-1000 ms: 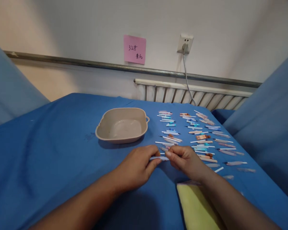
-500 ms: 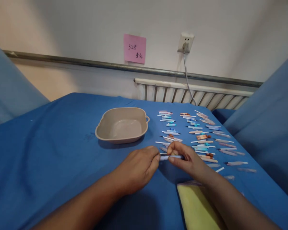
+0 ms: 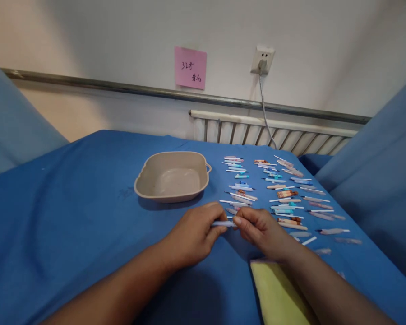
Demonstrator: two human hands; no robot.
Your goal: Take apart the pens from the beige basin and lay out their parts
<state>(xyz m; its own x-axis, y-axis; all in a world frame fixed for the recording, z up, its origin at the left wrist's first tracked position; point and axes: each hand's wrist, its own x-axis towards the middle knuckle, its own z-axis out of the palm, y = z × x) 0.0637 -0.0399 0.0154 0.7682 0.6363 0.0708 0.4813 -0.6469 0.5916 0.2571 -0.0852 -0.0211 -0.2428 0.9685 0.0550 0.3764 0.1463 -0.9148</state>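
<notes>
A pale blue pen lies level between my two hands, above the blue cloth. My left hand is closed, with its thumb and fingers around the pen's left part. At the right end, my right hand pinches it between thumb and fingertips, hiding that tip. Just beyond my hands, loose pen parts are laid out in rows: white refills, slim barrels and small coloured pieces.
A beige plastic basin stands behind my left hand. Under my right forearm is a yellow-green cloth. More pen parts spread rightward over the blue cloth. A radiator is at the wall.
My left hand's fingers have shifted on the pen, whose left part now shows between them. My right hand's grip has closed up near the right end, and the dark-tipped refill has dropped from sight.
</notes>
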